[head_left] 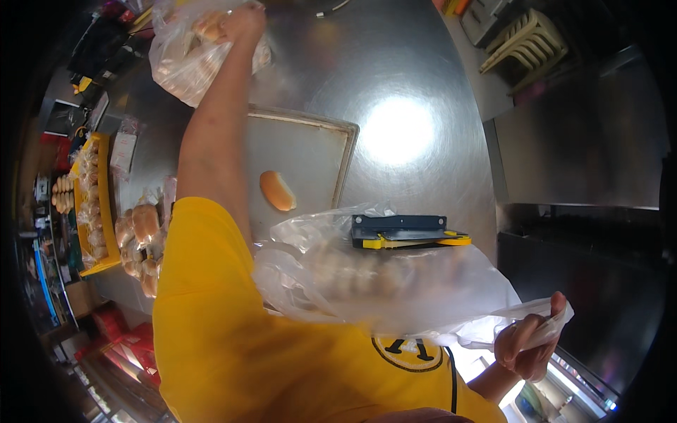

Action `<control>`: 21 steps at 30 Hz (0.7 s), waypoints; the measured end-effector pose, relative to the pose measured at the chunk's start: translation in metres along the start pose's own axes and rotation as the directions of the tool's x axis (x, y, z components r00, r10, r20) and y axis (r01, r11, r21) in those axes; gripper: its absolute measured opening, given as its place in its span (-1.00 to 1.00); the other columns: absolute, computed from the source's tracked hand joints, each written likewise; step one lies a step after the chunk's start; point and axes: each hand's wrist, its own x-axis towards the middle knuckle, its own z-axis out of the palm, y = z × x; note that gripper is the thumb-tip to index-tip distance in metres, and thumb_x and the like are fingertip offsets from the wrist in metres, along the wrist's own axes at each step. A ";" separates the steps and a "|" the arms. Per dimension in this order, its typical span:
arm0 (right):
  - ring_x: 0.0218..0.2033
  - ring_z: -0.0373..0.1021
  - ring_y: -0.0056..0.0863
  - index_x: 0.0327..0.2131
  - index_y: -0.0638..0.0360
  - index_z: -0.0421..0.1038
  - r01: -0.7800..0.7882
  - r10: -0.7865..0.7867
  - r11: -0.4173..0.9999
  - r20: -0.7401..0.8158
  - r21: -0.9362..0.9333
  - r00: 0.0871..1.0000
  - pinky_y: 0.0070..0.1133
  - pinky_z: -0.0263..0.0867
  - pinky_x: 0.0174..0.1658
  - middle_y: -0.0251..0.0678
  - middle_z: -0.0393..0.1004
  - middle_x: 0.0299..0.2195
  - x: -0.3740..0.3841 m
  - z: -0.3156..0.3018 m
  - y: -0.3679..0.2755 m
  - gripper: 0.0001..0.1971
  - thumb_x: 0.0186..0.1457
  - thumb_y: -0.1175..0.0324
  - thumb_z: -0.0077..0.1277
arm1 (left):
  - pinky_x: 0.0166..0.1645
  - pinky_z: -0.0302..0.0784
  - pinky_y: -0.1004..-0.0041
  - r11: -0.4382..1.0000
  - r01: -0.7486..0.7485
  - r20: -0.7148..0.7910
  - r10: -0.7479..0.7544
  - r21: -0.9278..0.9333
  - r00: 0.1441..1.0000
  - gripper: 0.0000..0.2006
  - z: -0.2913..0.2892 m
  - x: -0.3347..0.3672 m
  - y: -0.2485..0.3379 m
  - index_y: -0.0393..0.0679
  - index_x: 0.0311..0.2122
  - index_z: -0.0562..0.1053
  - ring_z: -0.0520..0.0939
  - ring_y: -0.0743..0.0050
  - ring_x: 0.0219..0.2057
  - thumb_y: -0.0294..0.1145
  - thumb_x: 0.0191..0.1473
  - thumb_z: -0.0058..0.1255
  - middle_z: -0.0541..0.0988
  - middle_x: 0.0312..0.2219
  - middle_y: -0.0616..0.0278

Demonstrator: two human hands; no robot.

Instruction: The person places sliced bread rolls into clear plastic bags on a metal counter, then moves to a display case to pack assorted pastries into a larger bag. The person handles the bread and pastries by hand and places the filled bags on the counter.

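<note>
My left arm stretches to the far left. My left hand [244, 25] is at a clear plastic bag of bread [185, 65], its curled fingers closed on a golden bread roll [209, 27] at the top of the bag; the fingertips are partly blurred. Low at the right, my right hand [527, 344] pinches the gathered edge of a large clear plastic bag [437, 296], thumb up. That bag lies along the front of my body, with pale rolls showing faintly inside. One bread roll [278, 191] rests on a metal tray [300, 134] between my hands.
A dark blue and yellow device [402, 231] sits on the large bag. The shiny steel table [437, 183] curves to the right. Packed bread [144, 225] and a yellow rack [106, 204] stand at left, beige stacked chairs [525, 46] at far right.
</note>
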 end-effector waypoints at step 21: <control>-0.68 0.36 -0.56 0.22 0.28 0.00 0.154 -0.083 0.988 0.745 -0.027 0.662 -0.73 0.30 -0.57 -0.23 0.48 -0.51 0.004 -0.009 -0.041 -0.08 -0.16 0.27 0.35 | -0.26 0.44 0.28 0.589 -0.330 0.178 0.642 -0.738 0.746 -0.82 -0.127 -0.252 0.090 -0.20 -0.36 0.46 0.57 0.08 -0.42 -0.30 0.08 -0.04 0.56 -0.48 0.08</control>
